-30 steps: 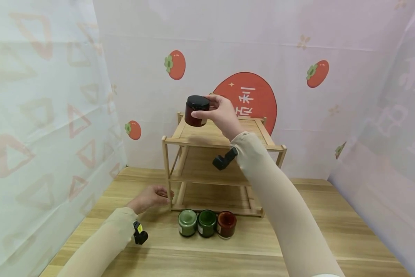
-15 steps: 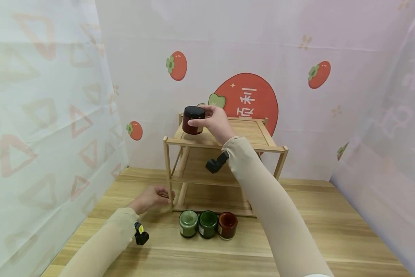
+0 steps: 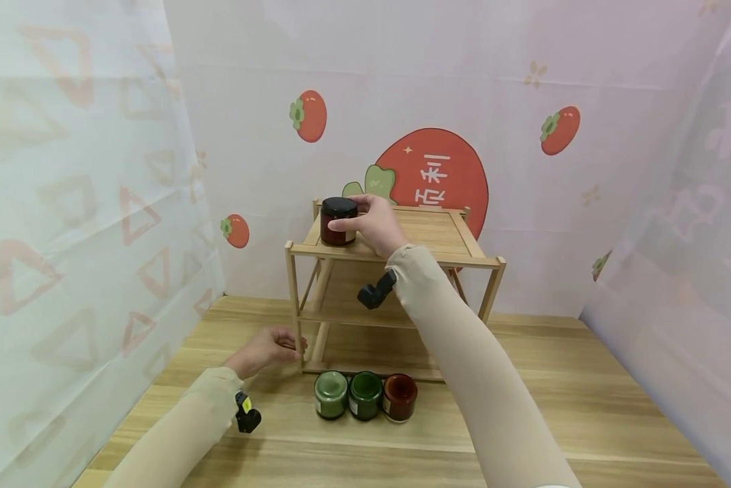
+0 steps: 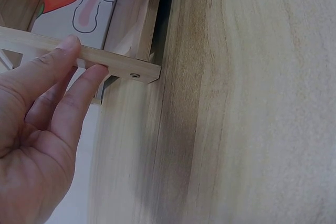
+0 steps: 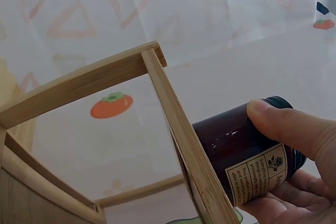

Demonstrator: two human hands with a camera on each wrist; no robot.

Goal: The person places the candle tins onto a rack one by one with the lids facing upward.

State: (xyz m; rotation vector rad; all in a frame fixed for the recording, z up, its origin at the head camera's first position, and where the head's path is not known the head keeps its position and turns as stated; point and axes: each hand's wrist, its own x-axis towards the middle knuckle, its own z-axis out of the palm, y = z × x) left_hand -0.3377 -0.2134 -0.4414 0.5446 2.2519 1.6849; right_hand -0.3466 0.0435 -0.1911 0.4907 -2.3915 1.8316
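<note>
A dark red glass jar with a black lid (image 3: 338, 222) is upright at the left end of the wooden rack's top shelf (image 3: 432, 229). My right hand (image 3: 374, 222) grips it from the right, thumb in front and fingers behind. In the right wrist view, a printed label (image 5: 257, 174) shows on the jar, whose base is hidden behind the rack's rail. Low at the rack's left side, my left hand (image 3: 269, 350) pinches the front post (image 4: 113, 62) between thumb and fingers.
Three jars stand in a row before the rack: light green (image 3: 331, 394), dark green (image 3: 365, 395) and red-brown (image 3: 399, 397). The rack has two lower shelves (image 3: 371, 291). Printed cloth walls (image 3: 249, 135) enclose the wooden table (image 3: 561, 407).
My right hand has lowered the dark red jar, shifting it slightly left, from above the rack down to the top shelf. My left hand has stayed at the post.
</note>
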